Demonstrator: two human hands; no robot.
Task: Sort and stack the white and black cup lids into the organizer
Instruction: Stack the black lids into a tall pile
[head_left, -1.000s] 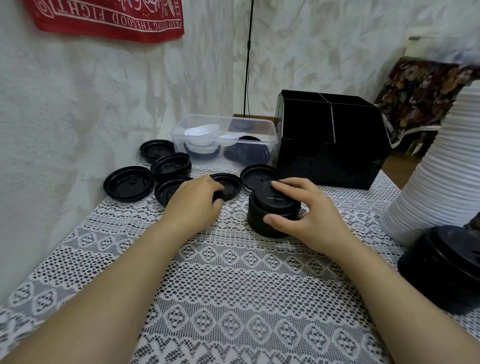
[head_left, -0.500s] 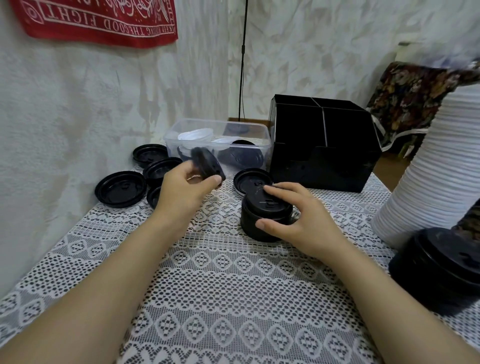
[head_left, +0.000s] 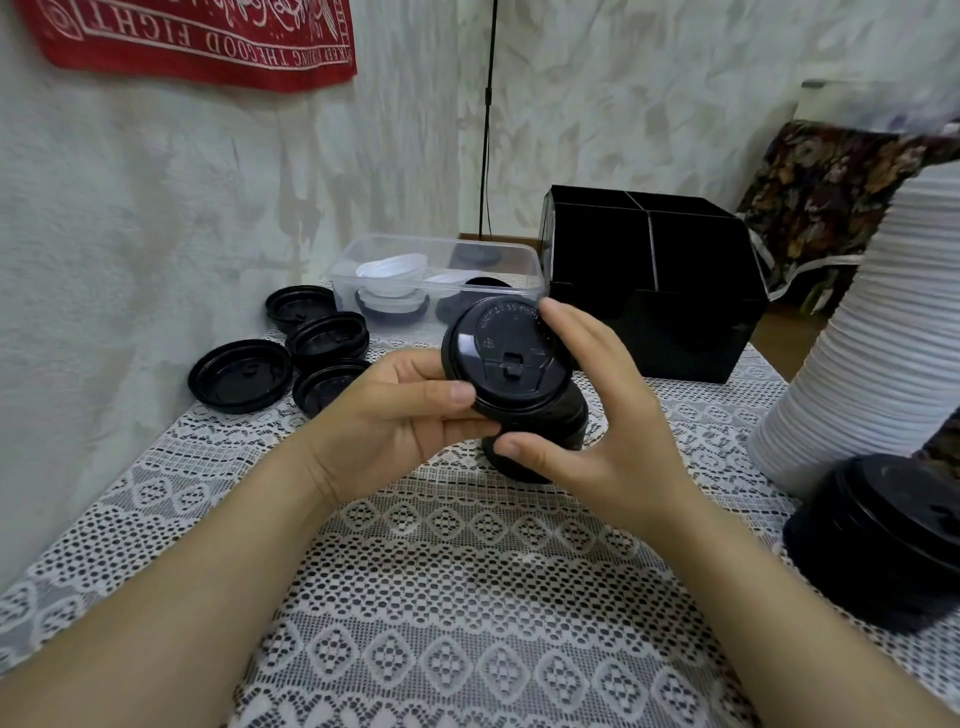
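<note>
My left hand (head_left: 400, 410) pinches a single black cup lid (head_left: 501, 358), tilted with its top facing me, just above a short stack of black lids (head_left: 550, 431) on the lace tablecloth. My right hand (head_left: 608, 415) curls around that stack, thumb at its front, fingertips touching the lifted lid's right edge. The black organizer (head_left: 654, 291) with divided compartments stands behind the hands. Several loose black lids (head_left: 239, 374) lie upside down at the left. A tall leaning stack of white lids (head_left: 872, 338) stands at the right.
A clear plastic bin (head_left: 436, 270) holding white and black lids sits left of the organizer. Another stack of black lids (head_left: 883, 535) stands near the right table edge. The wall runs close along the left; a red banner (head_left: 197, 36) hangs on it.
My left hand picked a black lid from the loose group at the left, carried it right and turned it top-up over the stack. My right hand stayed on the stack.
</note>
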